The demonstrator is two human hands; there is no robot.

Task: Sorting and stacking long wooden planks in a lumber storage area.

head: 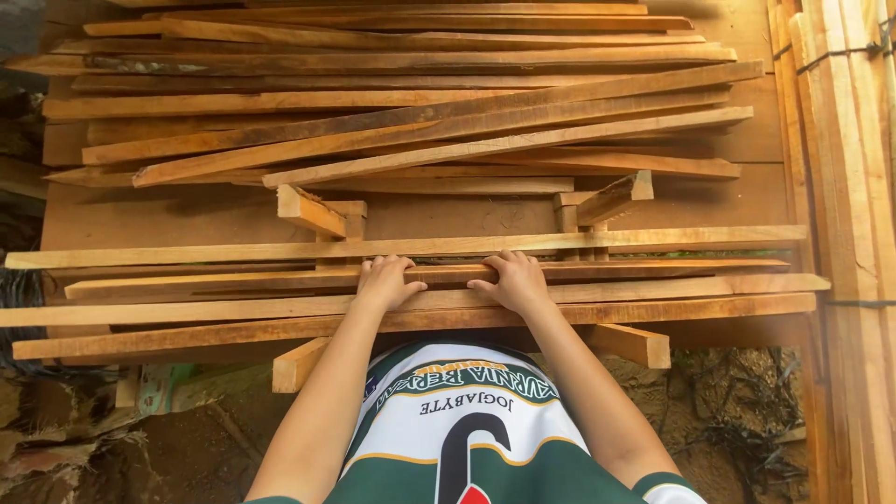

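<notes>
Resting palms-down, my left hand (385, 283) and right hand (511, 282) lie side by side but apart, fingers curled over the far edge of a long wooden slat (653, 289). Neither hand is closed around it; both press flat on top. The slat runs crosswise, directly under my hands, among several parallel slats (187, 254) of rough-sawn, pale orange wood. Short wooden blocks (313, 213) stand just beyond. Farther back, a loose pile of thin strips (420, 121) covers the table (756, 196). Bundled planks (845, 140) stand at right.
</notes>
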